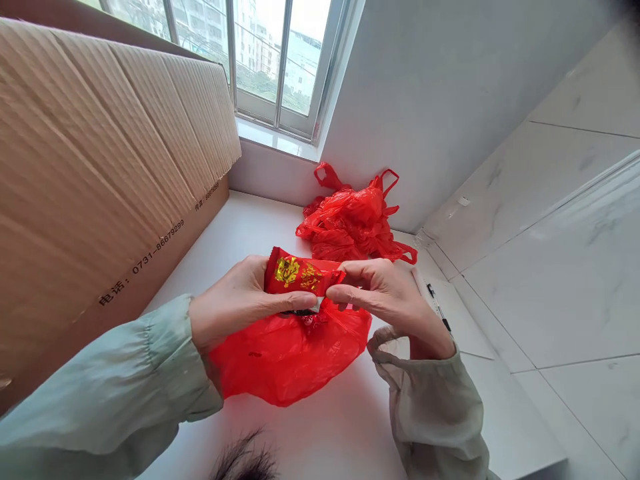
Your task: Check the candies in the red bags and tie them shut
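A small red packet (295,272) with gold print is held up in the middle of the head view. My left hand (240,300) is closed round its left end, the thumb lying along the lower side. At the packet's right end, my right hand (383,290) pinches the crimped edge between thumb and fingers. Below both hands lies a red plastic bag (295,363) on the white table. Something dark and white shows just under the packet, near the bag's mouth, but I cannot make out what it is.
A large cardboard box (110,133) fills the left side. Against the far wall lies a heap of crumpled red plastic bags (353,223). A pen (439,309) rests on white paper (465,327) at the right, beside the tiled wall (565,280). A barred window (280,60) is behind.
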`<state>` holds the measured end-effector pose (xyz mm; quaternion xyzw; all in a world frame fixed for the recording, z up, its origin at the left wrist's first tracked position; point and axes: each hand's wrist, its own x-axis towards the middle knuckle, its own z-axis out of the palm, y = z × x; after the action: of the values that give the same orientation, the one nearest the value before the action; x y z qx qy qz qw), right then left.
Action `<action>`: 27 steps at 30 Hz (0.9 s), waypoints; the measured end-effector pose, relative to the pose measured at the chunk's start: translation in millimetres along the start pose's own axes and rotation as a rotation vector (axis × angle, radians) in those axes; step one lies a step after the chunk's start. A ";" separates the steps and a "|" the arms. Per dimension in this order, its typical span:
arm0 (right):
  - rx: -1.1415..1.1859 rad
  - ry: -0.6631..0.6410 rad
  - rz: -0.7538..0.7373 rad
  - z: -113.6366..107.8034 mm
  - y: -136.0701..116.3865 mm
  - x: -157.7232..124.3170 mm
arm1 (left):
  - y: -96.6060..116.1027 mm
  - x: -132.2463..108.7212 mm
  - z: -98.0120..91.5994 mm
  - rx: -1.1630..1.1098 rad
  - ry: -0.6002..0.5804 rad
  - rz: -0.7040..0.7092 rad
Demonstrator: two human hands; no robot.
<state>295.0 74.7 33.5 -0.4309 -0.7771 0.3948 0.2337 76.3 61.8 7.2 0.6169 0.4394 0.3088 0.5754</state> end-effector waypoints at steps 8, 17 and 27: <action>0.201 0.016 0.067 -4.5 -2.2 -4.7 | 0.5 2.3 2.6 -0.155 0.021 -0.072; 0.209 -0.050 0.042 -7.6 1.7 -4.3 | 0.6 1.1 4.8 -0.250 0.013 -0.015; 0.204 -0.113 -0.024 -9.4 7.2 -5.3 | 8.6 -6.8 -1.3 -0.055 -0.043 0.055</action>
<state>307.8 76.4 33.0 -0.3723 -0.7499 0.4929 0.2369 73.9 56.7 16.7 0.6191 0.4010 0.3234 0.5928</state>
